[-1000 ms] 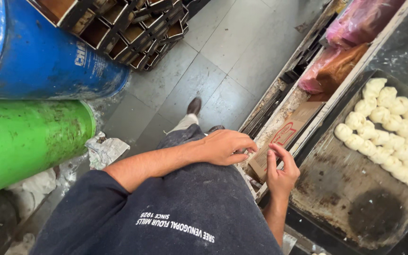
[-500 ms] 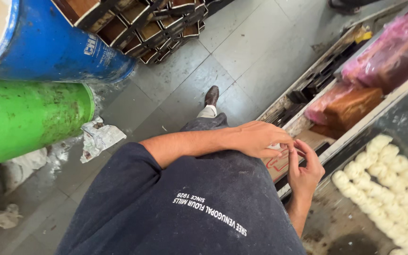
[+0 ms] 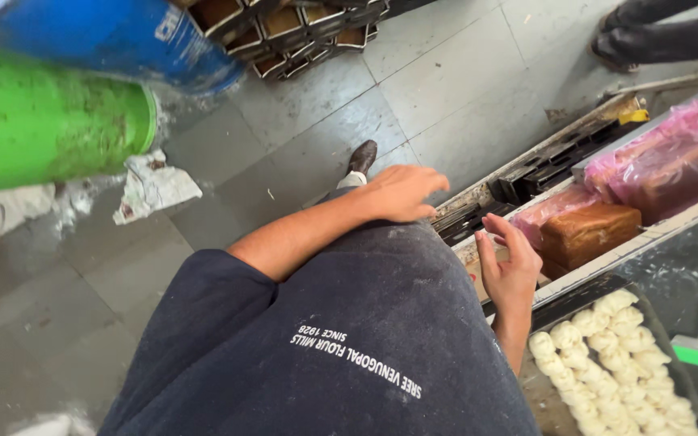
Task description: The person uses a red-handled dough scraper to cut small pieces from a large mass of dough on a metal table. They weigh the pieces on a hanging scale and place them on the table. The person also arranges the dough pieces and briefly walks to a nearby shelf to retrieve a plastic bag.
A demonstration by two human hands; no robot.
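My left hand (image 3: 401,194) reaches across my dark shirt, palm down with the fingers loosely spread, and holds nothing. It hovers above the edge of a low metal rack (image 3: 519,182). My right hand (image 3: 510,262) is raised with its palm turned toward the left hand and its fingers apart, also empty. It is just left of a brown bread loaf (image 3: 587,234) on a shelf. A dark tray (image 3: 543,307) with rows of pale dough pieces (image 3: 599,363) lies below the right hand.
Loaves wrapped in pink plastic (image 3: 664,169) lie behind the brown loaf. A green drum (image 3: 50,121) and a blue drum (image 3: 123,36) lie at the left, with stacked baking tins (image 3: 300,28) behind. Crumpled paper (image 3: 151,186) lies on the tiled floor. Another person's feet (image 3: 648,32) are at the top right.
My hands, which were touching over the shelf edge, have come apart; the left has lifted away. The view has shifted, and the loaf and dough tray now sit lower right.
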